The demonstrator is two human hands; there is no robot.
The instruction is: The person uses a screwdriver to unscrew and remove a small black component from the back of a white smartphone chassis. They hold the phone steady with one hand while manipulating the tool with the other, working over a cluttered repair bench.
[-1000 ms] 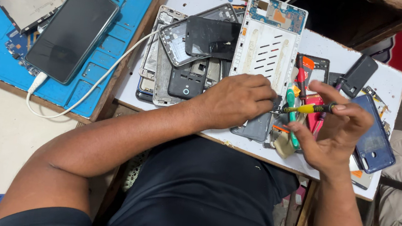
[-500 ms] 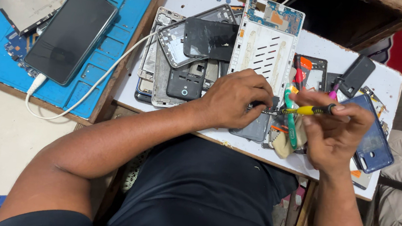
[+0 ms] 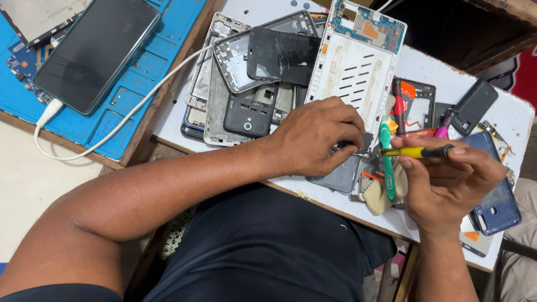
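White and crowded, the worktop (image 3: 256,2) carries a heap of stripped phone parts. At its near edge the left hand (image 3: 319,136) is closed down on a small dark part (image 3: 351,146), pinning it against a grey back cover (image 3: 339,176). Just right of that part, the right hand (image 3: 452,182) grips a yellow-handled screwdriver (image 3: 416,151) in pinched fingers, shaft level and tip aimed toward the part. A green-handled tool (image 3: 387,162) lies between the two hands. Beyond the part stands a white phone frame (image 3: 355,64); far to its left a dark phone (image 3: 98,46) lies on a blue mat (image 3: 159,61), cabled. The tip could skid off the part and jab the left fingers, since the grip is tight and close.
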